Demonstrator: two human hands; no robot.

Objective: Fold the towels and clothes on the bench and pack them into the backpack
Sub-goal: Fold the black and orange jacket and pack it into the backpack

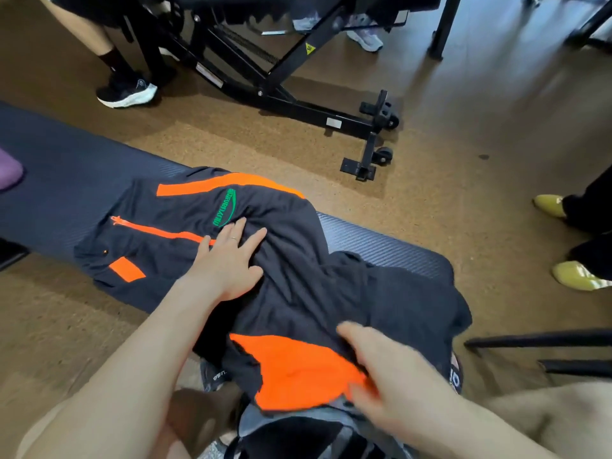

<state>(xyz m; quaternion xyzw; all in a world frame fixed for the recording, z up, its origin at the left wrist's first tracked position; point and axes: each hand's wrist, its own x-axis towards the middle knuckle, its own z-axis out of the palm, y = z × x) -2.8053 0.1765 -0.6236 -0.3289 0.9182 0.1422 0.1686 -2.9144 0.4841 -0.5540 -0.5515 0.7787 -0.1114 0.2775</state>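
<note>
While left hand [228, 263] presses flat, right hand [381, 366] (blurred) pinches jacket [298, 293].

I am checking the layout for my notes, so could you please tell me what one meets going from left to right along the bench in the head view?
Purple cloth → bare dark mat → orange zip on the jacket → left hand pressing flat on the jacket → right hand on the bunched jacket end.

The dark navy fabric garment [198, 233] carries bright orange panels, an orange zip line and a green embroidered logo. The long ribbed bench pad [66, 167] is dark blue-grey. The speckled floor [463, 127] is tan-brown, and the metal exercise frame [298, 104] black.
</note>
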